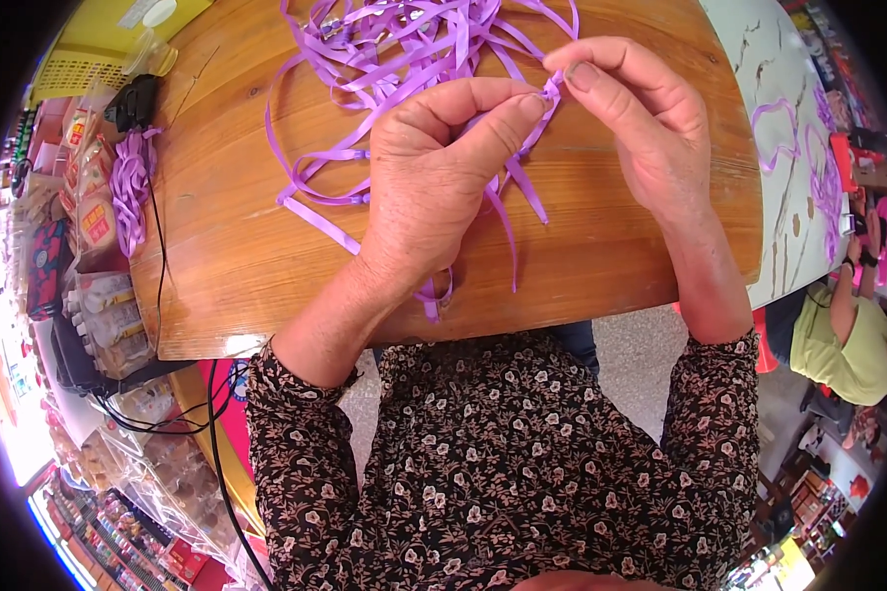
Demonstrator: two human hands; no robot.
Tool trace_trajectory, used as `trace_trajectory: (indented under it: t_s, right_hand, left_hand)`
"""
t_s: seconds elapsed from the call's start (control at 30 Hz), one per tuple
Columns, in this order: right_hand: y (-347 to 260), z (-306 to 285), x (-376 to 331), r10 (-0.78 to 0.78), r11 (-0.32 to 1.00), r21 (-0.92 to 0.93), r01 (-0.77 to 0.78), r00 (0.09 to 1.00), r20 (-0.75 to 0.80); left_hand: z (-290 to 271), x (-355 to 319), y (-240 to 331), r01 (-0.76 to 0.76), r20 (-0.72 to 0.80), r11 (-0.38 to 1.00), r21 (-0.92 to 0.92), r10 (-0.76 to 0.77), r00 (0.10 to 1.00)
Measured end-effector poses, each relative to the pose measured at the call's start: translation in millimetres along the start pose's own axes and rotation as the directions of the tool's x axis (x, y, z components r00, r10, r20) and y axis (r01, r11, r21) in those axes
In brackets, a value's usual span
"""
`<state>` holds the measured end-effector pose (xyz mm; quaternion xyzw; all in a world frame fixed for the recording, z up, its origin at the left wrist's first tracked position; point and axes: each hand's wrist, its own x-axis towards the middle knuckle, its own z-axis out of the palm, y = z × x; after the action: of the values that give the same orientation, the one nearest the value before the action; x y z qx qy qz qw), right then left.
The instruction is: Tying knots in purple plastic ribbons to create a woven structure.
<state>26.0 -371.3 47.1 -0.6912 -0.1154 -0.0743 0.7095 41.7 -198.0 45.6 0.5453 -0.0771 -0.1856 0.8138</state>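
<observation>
Above the wooden table, both my hands meet at a bunched part of a purple ribbon (553, 87). My left hand (453, 148) pinches it between thumb and forefinger. From the other side, the thumb and forefinger of my right hand (646, 113) close on the same bunched spot. Loose ribbon ends hang below my left hand, and one short piece comes out under its wrist by the table's near edge. Just beyond my hands lies a tangled heap of purple ribbons (394, 49), partly covered by my left hand. What my curled lower fingers hold is hidden.
The wooden table (237, 236) has a black cable at its left edge, beside a purple ribbon bundle (131, 187) and packaged goods (94, 222). A yellow basket (79, 74) stands far left. More purple ribbons (823, 177) lie on a white marbled table (774, 236) at right, near another person (843, 345).
</observation>
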Motion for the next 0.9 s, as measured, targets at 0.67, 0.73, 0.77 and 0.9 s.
trace_trajectory:
  t_s: [0.67,0.73,0.77,0.9]
  right_hand:
    - [-25,-10,12,-0.444,0.287,-0.749,0.597,0.776,0.448]
    - [-39,-7,11,-0.349,0.478,-0.785,0.395,0.905,0.243]
    - [-33,-12,13,-0.35,0.478,-0.784,0.396,0.905,0.244]
    - [-14,-27,15,-0.317,0.711,-0.59,0.382,0.923,0.217]
  left_hand:
    - [-5,6,-1,-0.169,0.002,0.929,0.329,0.179,0.984]
    - [-8,7,-1,-0.167,-0.027,0.952,0.255,0.179,0.983]
    - [-11,8,1,-0.167,-0.028,0.952,0.255,0.18,0.983]
    - [-11,9,4,-0.09,-0.032,0.978,0.19,0.097,0.995]
